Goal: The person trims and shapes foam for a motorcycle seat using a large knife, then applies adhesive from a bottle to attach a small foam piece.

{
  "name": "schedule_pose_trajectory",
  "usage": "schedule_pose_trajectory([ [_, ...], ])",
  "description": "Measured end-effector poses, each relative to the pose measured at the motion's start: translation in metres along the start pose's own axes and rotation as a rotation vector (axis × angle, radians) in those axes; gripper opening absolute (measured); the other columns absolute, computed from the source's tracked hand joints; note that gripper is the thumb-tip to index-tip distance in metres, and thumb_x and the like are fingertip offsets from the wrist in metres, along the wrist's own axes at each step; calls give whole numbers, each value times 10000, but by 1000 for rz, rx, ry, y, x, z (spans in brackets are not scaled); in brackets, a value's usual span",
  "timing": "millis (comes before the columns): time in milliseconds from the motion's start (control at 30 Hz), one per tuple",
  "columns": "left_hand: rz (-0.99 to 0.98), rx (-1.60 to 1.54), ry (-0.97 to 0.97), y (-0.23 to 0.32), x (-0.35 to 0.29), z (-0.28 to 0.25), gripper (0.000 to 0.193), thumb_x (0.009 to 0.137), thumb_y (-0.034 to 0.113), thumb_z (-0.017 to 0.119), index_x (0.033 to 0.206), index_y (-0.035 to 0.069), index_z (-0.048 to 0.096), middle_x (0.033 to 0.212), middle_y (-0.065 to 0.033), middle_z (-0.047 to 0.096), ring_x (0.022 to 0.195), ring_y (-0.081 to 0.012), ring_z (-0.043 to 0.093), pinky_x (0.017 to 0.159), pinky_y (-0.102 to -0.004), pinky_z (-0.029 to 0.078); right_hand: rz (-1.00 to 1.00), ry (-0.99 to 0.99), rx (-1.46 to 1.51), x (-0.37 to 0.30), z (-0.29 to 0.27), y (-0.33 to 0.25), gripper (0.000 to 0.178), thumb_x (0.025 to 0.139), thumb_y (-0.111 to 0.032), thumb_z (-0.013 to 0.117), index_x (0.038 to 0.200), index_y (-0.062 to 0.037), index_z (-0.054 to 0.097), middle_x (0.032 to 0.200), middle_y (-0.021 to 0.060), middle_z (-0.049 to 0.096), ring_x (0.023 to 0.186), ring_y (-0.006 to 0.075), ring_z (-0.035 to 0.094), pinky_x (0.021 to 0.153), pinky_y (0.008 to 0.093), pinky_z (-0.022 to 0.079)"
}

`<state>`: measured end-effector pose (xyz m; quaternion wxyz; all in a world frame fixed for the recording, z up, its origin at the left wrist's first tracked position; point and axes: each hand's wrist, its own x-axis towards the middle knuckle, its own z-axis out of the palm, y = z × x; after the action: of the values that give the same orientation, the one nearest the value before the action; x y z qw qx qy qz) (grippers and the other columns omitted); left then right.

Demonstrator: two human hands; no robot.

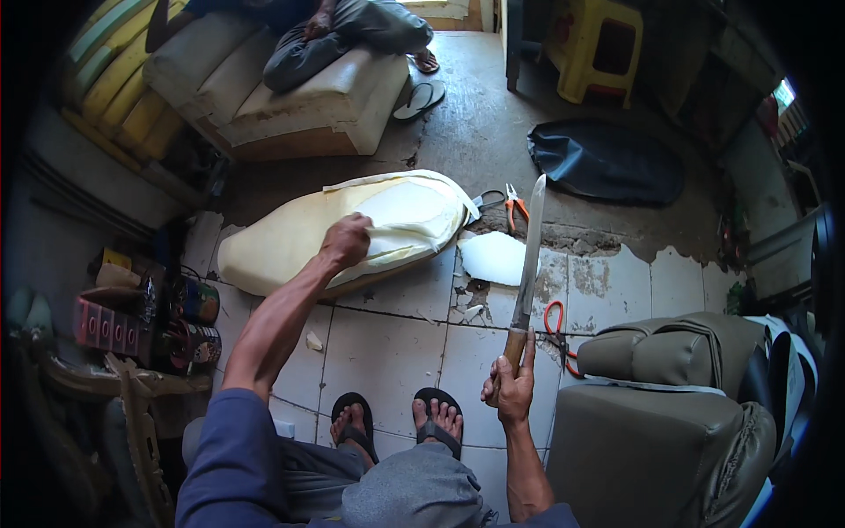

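Observation:
A long cream foam motorcycle seat pad (282,229) lies on the floor ahead of me, with a white layer (409,207) in its cut-out right part. My left hand (348,239) is closed at the pad's middle, beside a raised foam edge. What its fingers pinch, if anything, is hidden. My right hand (510,383) grips a long knife (531,255) by its wooden handle, blade pointing up and away from me. Between pad and blade lies a white foam piece (493,258).
Orange-handled pliers (517,207) and red-handled scissors (556,333) lie on the floor near the knife. A black seat cover (607,163) is farther right. Grey padded seats (660,440) stand at my right. A person (352,35) sits on a worn sofa (308,106) at the back.

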<state>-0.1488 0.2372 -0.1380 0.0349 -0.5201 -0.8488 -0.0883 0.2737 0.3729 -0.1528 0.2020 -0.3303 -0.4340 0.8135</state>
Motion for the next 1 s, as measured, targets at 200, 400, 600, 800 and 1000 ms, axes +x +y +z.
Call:
schedule_pose_trajectory([
  [200, 296, -232, -428, 108, -81, -8, 288, 838, 125, 696, 1121, 70, 687, 1034, -156, 672, 989, -375, 651, 885, -492, 550, 24, 102, 37, 2, -16, 5, 821, 1049, -105, 541, 1670, -288, 37, 805, 43, 516, 485, 105, 518, 409, 283, 500],
  [400, -75, -316, -196, 87, -72, -11, 597, 867, 210, 782, 1428, 135, 591, 1230, -217, 608, 1151, -368, 590, 1040, -482, 486, -18, 82, -1, 13, -6, 1, 820, 1044, -125, 561, 1670, -266, 51, 796, 43, 521, 487, 102, 524, 412, 276, 497],
  [600, -145, -119, 148, 22, -81, 4, 252, 853, 60, 724, 1104, 72, 714, 1019, -124, 686, 984, -322, 673, 844, -426, 565, 10, 8, -33, 24, 11, -1, 811, 1045, -106, 553, 1669, -277, 64, 799, 44, 523, 484, 101, 525, 412, 277, 498],
  [800, -777, -685, 458, -2, -123, -9, 144, 941, 99, 736, 1056, 13, 736, 930, -59, 739, 855, -131, 670, 787, -297, 550, 13, -59, -122, 27, 23, 0, 818, 1046, -98, 551, 1669, -291, 57, 765, 35, 520, 474, 97, 514, 407, 272, 491],
  [1000, -496, -706, -647, 26, -105, -49, 332, 966, 327, 682, 1126, 56, 789, 990, -116, 789, 921, -257, 741, 945, -346, 545, -48, -76, -373, 44, 36, -8, 836, 1010, -131, 625, 1661, -184, 102, 694, 13, 544, 479, 102, 532, 422, 272, 465],
])
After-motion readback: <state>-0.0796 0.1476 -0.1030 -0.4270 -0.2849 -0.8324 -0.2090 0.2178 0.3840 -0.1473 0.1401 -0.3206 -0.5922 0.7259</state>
